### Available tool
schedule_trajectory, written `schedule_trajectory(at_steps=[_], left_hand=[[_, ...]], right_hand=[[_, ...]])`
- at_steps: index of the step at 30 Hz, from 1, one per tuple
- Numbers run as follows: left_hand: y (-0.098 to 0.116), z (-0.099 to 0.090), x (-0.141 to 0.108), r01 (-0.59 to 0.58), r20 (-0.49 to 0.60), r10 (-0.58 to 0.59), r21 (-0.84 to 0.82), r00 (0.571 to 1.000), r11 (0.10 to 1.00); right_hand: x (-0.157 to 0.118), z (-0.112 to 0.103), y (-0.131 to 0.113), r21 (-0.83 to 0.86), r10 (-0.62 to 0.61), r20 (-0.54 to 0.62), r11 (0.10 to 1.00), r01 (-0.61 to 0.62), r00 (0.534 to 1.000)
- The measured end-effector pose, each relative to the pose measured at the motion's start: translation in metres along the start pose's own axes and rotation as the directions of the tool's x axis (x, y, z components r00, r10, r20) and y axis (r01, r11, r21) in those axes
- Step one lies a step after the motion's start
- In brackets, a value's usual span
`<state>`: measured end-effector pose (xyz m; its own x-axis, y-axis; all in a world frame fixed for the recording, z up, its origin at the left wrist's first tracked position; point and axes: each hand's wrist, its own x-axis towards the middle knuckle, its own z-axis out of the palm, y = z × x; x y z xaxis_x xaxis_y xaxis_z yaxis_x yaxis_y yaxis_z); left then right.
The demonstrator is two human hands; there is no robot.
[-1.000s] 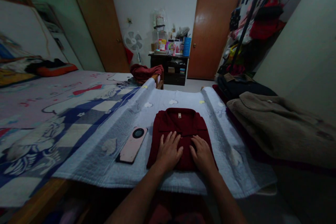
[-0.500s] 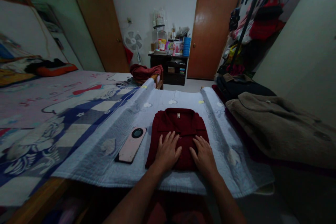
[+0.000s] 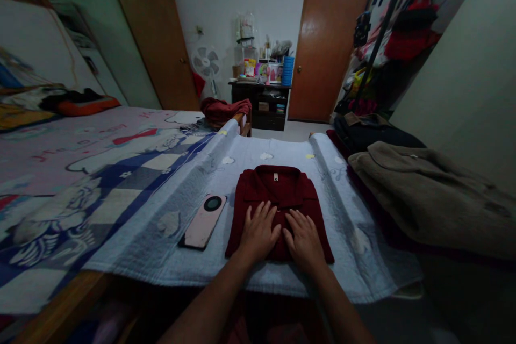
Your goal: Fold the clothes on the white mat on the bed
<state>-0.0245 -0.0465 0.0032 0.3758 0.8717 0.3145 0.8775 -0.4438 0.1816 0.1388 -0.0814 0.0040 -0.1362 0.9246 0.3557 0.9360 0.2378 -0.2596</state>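
Note:
A dark red collared shirt [image 3: 278, 188] lies folded in a neat rectangle, its collar at the far end with a small white label inside. My left hand [image 3: 260, 231] rests flat on the left half of its front, fingers spread. On the right half, my right hand [image 3: 303, 239] lies flat too, fingers pointing up and inward. Neither hand grips the cloth. Left of the shirt, a pink phone [image 3: 203, 221] with a round black camera ring lies face down. Both rest on a pale blue quilted cover [image 3: 165, 266].
A folded brown fleece coat [image 3: 427, 193] and dark clothes [image 3: 374, 131] are piled on the right. The bed [image 3: 100, 145] with a patterned sheet adjoins on the left. Beyond stand a reddish cloth heap [image 3: 226, 112], a fan [image 3: 206, 62] and a dark cabinet [image 3: 260, 91].
My right hand has slid a little to the left across the shirt, closer to my left hand. The left hand stays in place on the cloth.

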Motion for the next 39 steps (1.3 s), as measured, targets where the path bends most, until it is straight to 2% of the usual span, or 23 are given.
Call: schedule_trajectory(at_steps=[21, 39], left_hand=[[-0.0002, -0.0023, -0.0003, -0.006, 0.009, 0.006, -0.013, 1.000, 1.000], [-0.0009, -0.0003, -0.0002, 0.007, -0.009, -0.008, -0.062, 1.000, 0.998]], right_hand=[[0.0007, -0.0018, 0.0013, -0.029, -0.008, 0.038, 1.000, 0.009, 0.999], [-0.0007, 0.0008, 0.0045, -0.003, -0.034, -0.039, 0.999, 0.034, 0.999]])
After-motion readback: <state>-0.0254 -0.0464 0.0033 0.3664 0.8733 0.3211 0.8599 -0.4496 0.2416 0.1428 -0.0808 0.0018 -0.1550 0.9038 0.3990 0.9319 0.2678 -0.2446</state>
